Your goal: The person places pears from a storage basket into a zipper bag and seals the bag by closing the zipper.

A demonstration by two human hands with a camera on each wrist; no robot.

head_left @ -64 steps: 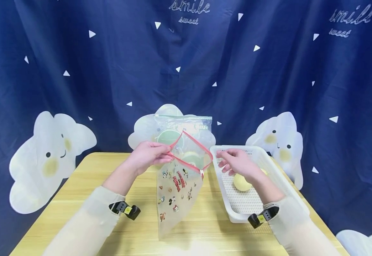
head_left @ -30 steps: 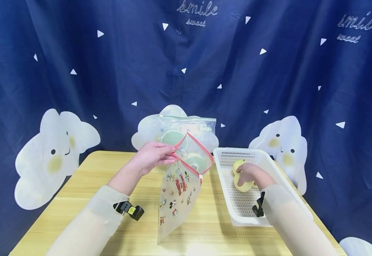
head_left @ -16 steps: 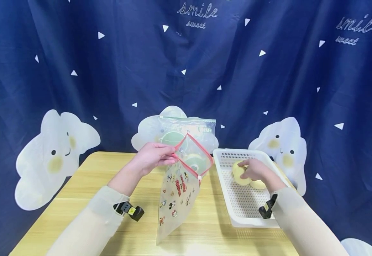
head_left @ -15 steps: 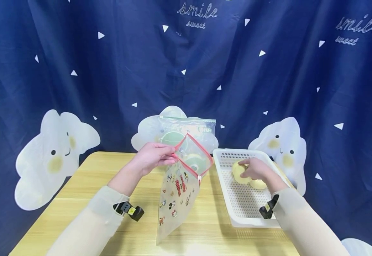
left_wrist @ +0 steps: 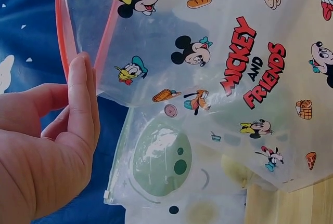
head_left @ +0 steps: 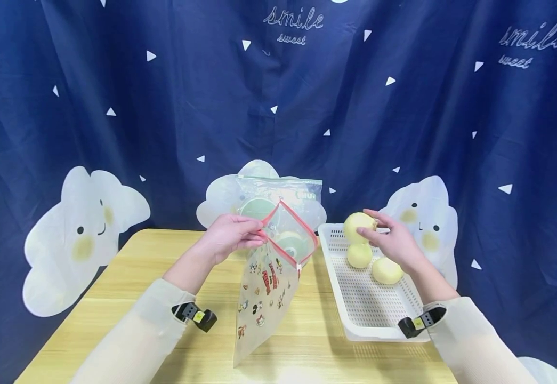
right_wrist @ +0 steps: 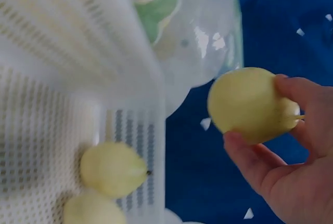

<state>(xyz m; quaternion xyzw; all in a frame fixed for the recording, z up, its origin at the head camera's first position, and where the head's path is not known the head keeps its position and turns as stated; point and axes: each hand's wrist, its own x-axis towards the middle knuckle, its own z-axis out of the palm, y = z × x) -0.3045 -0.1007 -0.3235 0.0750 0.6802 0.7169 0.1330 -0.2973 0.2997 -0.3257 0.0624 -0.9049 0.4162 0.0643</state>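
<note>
My left hand (head_left: 227, 236) pinches the red-edged mouth of a frosted zip bag (head_left: 264, 298) printed with cartoon figures. The bag hangs with its mouth spread and its lower corner near the table. My right hand (head_left: 395, 240) holds a pale yellow pear (right_wrist: 250, 104) between thumb and fingers, raised above the far end of a white basket (head_left: 345, 314). In the right wrist view its stem points toward the palm. Two more pears lie in the basket, one pear (head_left: 360, 256) under the held one and another pear (head_left: 387, 271) to its right.
Behind the held bag stands a clear zip bag (head_left: 309, 189) with green print and a green top edge; a yellowish shape (left_wrist: 235, 171) shows through it. The wooden table (head_left: 163, 277) ends at a blue curtain (head_left: 163, 106) with clouds.
The right hand went down into the basket, took hold of a pear and lifted it above the far end. The left hand keeps its grip on the bag, nearly still.
</note>
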